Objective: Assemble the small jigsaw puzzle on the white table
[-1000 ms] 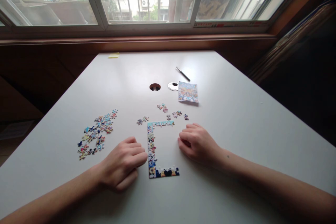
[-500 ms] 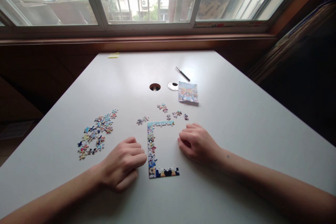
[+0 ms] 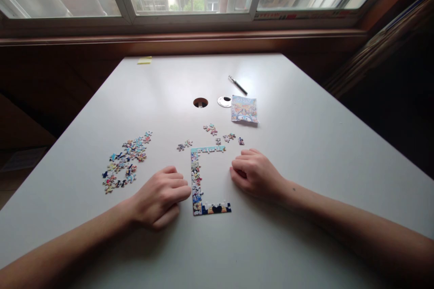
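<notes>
Our left hand (image 3: 164, 196) and right hand (image 3: 256, 174) curl into loose fists on the white table (image 3: 318, 153); we cannot tell whether either holds anything. The C-shaped puzzle border (image 3: 196, 180) lies between them, just beside our left knuckles. Loose pieces (image 3: 137, 149) spread leftward; past our right hand, open room runs to the slanting edge.

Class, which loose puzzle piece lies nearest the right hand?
The dark piece just beyond the knuckles of the right hand; it lies by itself, farther right than all the others.
</notes>
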The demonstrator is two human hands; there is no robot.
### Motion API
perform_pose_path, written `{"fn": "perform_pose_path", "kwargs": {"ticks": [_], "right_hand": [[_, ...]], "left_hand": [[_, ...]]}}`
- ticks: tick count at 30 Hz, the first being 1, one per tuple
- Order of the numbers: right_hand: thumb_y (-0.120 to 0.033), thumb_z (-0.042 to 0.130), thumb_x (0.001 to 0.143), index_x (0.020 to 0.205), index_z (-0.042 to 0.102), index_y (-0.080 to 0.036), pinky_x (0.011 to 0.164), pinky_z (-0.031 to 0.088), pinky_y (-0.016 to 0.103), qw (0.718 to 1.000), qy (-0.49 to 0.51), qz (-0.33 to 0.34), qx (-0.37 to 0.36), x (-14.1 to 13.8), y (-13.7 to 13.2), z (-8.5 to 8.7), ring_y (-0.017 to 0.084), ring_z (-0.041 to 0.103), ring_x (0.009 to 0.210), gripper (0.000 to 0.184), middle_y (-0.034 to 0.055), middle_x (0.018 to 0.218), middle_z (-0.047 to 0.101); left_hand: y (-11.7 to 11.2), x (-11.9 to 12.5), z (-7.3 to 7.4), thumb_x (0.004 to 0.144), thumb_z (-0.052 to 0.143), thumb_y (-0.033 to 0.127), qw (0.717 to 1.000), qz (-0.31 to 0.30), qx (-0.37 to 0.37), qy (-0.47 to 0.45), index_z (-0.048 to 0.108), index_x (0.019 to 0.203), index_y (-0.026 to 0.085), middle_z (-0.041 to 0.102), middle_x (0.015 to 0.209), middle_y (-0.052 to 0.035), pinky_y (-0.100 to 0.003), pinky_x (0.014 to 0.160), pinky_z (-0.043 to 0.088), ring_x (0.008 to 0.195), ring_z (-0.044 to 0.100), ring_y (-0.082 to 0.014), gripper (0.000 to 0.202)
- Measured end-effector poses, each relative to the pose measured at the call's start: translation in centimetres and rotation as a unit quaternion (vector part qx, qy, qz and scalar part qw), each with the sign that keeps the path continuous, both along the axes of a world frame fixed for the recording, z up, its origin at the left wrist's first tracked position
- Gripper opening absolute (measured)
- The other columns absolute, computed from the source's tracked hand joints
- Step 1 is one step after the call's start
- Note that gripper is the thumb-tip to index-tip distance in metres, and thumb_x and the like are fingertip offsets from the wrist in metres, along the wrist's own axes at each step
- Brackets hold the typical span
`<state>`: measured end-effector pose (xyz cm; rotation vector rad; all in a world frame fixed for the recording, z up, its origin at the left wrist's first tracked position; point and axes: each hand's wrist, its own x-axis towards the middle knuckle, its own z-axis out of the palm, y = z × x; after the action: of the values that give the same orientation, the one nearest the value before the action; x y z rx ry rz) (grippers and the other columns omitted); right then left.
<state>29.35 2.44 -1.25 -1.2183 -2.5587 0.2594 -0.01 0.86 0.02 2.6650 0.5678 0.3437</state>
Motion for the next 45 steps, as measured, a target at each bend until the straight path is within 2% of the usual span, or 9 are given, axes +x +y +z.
{"fn": "perform_pose_path", "kwargs": {"ticks": [10,16,22,25,27,31,36,41,45], "right_hand": [[-0.02,0.05,0.086,0.06,0.035,-0.02,0.069,0.033,0.03,1.0,0.021,-0.015,-0.011,0.0,0.1,0.1,0.014,0.038,0.061,0.03,-0.0005,0.058,0.049],[-0.025,0.051,0.09,0.086,0.054,-0.02,0.055,0.035,0.025,0.984,0.11,-0.106,-0.089,0.5,0.9,1.7,0.012,0.043,0.054,0.007,-0.0035,0.062,0.05],[-0.022,0.054,0.089,0.088,0.067,-0.019,0.076,0.043,0.033,0.995,0.046,-0.086,0.008,0.3,6.2,2.9,0.019,0.059,0.081,0.014,0.0053,0.085,0.068],[-0.023,0.055,0.087,0.098,0.07,-0.02,0.076,0.044,0.034,0.995,-0.004,-0.099,-0.023,-1.0,9.8,3.1,0.02,0.061,0.084,0.019,0.0053,0.089,0.071],[-0.021,0.056,0.085,0.097,0.072,-0.021,0.077,0.043,0.035,0.995,-0.024,-0.096,-0.032,-1.8,11.7,3.5,0.021,0.062,0.085,0.019,0.0046,0.088,0.072],[-0.017,0.062,0.078,0.09,0.074,-0.023,0.075,0.043,0.036,0.991,-0.073,-0.093,-0.059,-1.4,13.5,5.2,0.02,0.062,0.079,0.018,0.0036,0.085,0.072],[-0.023,0.066,0.077,0.084,0.074,-0.022,0.063,0.044,0.028,0.981,-0.111,-0.089,-0.13,1.8,11.5,6.7,0.016,0.063,0.069,0.011,0.0011,0.078,0.072],[-0.039,0.062,0.084,0.08,0.071,-0.02,0.059,0.042,0.029,0.977,-0.111,-0.13,-0.125,2.5,8.1,5.3,0.018,0.061,0.068,0.021,0.0035,0.077,0.071],[-0.034,0.063,0.082,0.076,0.068,-0.02,0.062,0.042,0.03,0.976,-0.106,-0.158,-0.109,1.8,7.1,4.4,0.02,0.061,0.072,0.016,0.005,0.077,0.07]], "left_hand": [[-0.1,0.0,0.2,0.069,0.04,0.019,1.0,0.004,0.004,0.009,0.02,0.074,0.02,0.044,0.065,-0.0018,-0.037,0.067,0.033,0.06,0.04,-0.0197,0.02],[-0.3,0.1,-0.1,0.065,0.042,0.019,1.0,0.015,0.024,0.012,0.023,0.073,0.02,0.048,0.066,-0.002,-0.036,0.068,0.033,0.061,0.041,-0.019,0.021],[-0.3,0.1,-0.4,0.061,0.045,0.018,0.998,0.019,0.055,0.003,0.027,0.072,0.019,0.053,0.067,-0.0023,-0.036,0.068,0.034,0.062,0.044,-0.0185,0.021],[-0.3,0.1,-0.4,0.061,0.046,0.018,0.998,0.02,0.064,0.002,0.029,0.071,0.019,0.054,0.067,-0.0018,-0.035,0.068,0.034,0.062,0.046,-0.0178,0.02],[-0.3,0.1,-0.4,0.061,0.047,0.017,0.997,0.02,0.068,0.004,0.03,0.071,0.019,0.054,0.067,-0.0013,-0.035,0.068,0.033,0.062,0.046,-0.0172,0.02],[-0.3,0.0,-0.6,0.061,0.047,0.016,0.997,0.02,0.077,0.0,0.032,0.071,0.019,0.055,0.068,-0.001,-0.035,0.067,0.033,0.061,0.046,-0.0166,0.018],[-0.3,0.1,-0.8,0.062,0.047,0.016,0.997,0.015,0.078,-0.009,0.032,0.07,0.019,0.056,0.068,-0.0015,-0.035,0.067,0.033,0.06,0.045,-0.0171,0.018],[-0.3,0.1,-0.9,0.062,0.048,0.016,0.997,0.02,0.075,-0.005,0.033,0.071,0.019,0.056,0.069,-0.0007,-0.035,0.067,0.033,0.061,0.046,-0.0167,0.018],[-0.2,0.1,-0.8,0.061,0.049,0.016,0.996,0.016,0.086,0.002,0.034,0.071,0.019,0.055,0.068,-0.0004,-0.036,0.068,0.034,0.062,0.047,-0.0166,0.018]]}}
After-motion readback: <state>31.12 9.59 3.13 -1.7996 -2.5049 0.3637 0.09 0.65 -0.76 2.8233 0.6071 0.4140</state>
